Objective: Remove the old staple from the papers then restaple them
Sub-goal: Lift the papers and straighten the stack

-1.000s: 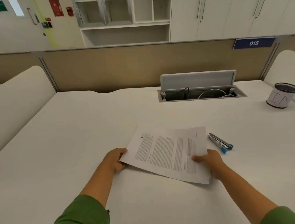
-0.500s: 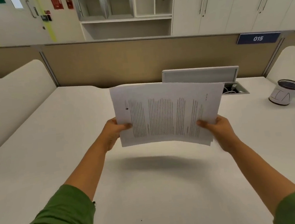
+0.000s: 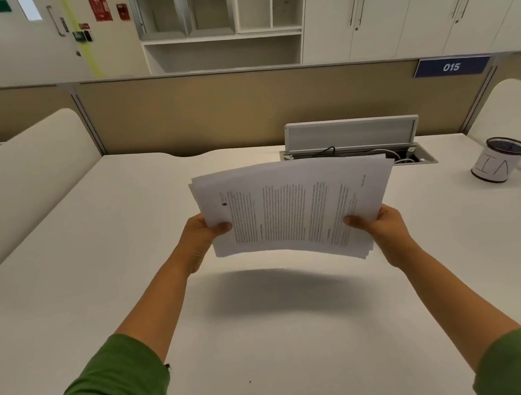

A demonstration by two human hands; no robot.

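A sheaf of printed white papers (image 3: 291,207) hangs in the air above the white desk (image 3: 102,274), turned sideways with its text running up and down. My left hand (image 3: 201,238) grips its left edge, thumb on top. My right hand (image 3: 380,229) grips the lower right edge the same way. The sheets fan slightly at the corners. No staple can be made out. The blue stapler seen earlier on the desk is hidden behind the papers.
An open cable hatch (image 3: 355,145) with wires sits at the back of the desk. A white cup with a dark mesh top (image 3: 498,160) stands at the far right. Tan partitions (image 3: 214,113) close off the back, and rounded white dividers stand at both sides.
Both hands lifted the papers off the desk and raised them upright; since half a second ago the sheaf has tilted back flatter and sunk slightly. The stapler went out of sight.
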